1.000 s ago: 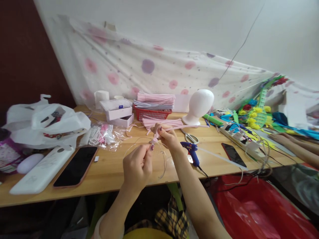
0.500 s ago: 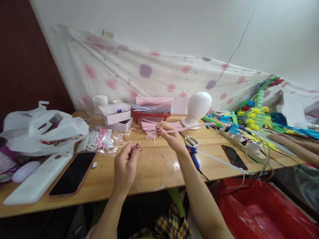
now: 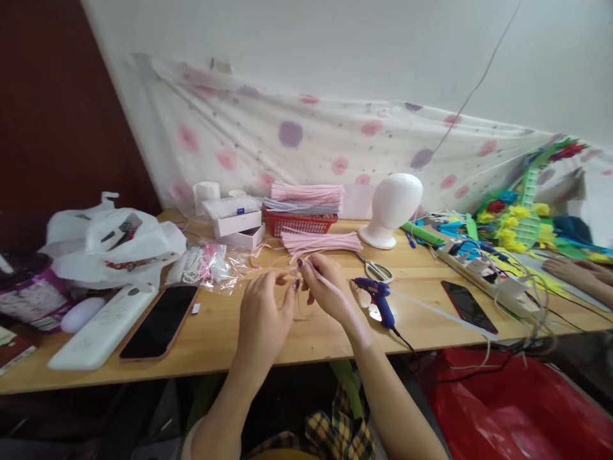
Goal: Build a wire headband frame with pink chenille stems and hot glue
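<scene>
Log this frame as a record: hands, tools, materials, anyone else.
Right hand: pinching a pink strip that runs over its wrist
Left hand: close beside it, grip unclear
Tools: glue gun, scissors, both right of the hands
Materials: strip bundle, in front of red basket
Display: mannequin head, right of basket
Other person: bare hand, far right

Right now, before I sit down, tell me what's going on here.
Over a wooden table, a person's right-hand grip holds a pink strip that trails back across the wrist. The left-hand grip is close beside it; whether it touches the strip is hard to tell. A blue glue gun lies to the right, and more pink strips lie beyond.
</scene>
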`<state>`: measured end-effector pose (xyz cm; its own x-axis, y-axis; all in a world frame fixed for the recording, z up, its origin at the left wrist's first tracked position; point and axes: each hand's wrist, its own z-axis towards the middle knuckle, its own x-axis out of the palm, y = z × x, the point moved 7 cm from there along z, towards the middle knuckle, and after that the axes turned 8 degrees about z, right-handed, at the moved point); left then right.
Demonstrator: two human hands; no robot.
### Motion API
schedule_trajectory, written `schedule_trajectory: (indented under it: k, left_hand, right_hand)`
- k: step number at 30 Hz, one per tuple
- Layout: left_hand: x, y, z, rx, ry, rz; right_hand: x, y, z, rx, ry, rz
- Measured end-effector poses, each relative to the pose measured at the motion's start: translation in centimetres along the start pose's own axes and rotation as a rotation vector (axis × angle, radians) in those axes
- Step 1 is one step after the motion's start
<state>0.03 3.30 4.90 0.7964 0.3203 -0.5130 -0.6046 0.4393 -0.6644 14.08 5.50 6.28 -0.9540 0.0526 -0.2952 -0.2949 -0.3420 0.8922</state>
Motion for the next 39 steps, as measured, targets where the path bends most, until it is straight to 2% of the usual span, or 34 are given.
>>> schedule_trajectory:
  k: [2,3,8,11,16,22,26,32,36,39]
  left_hand:
    - [0.2,-0.2,-0.5,-0.013,-0.08,-0.024]
    - [0.6,-0.1,-0.6,-0.04,-0.081,-0.081]
    - [3.3,1.4,-0.8,-0.35,0.105,-0.693]
    - [3.7,1.5,-0.5,-0.439,0.175,-0.893]
    - [3.1,0.7,-0.3,-0.444,0.289,-0.99]
    - [2.9,-1.0,-0.7,-0.207,0.592,-0.795]
    - [3.0,-1.5,-1.1,-0.171,0.76,-0.726]
    - [3.5,-1.5,-1.4,-0.256,0.982,-0.931]
    - [3.5,-1.2,-1.6,-0.317,1.021,-1.005]
    - [3.3,-1.3,-1.4,-0.303,0.938,-0.967]
  right_hand:
    - [0.2,-0.2,-0.5,0.067,-0.008,0.028]
    - [0.2,-0.2,-0.7,0.077,-0.017,0.022]
    - [0.3,0.9,-1.1,-0.056,-0.017,-0.114]
    - [0.4,1.0,-1.2,-0.074,0.042,-0.16]
    - [-0.5,1.5,-1.4,-0.105,0.113,-0.177]
    - [-1.8,1.9,-1.6,-0.177,0.156,-0.181]
    - [-1.9,3.5,-2.2,-0.367,0.213,-0.25]
    - [-1.5,5.6,-2.7,-0.632,0.178,-0.416]
    - [-1.3,6.4,-2.6,-0.728,0.137,-0.443]
    - [-1.5,6.8,-2.4,-0.719,0.142,-0.38]
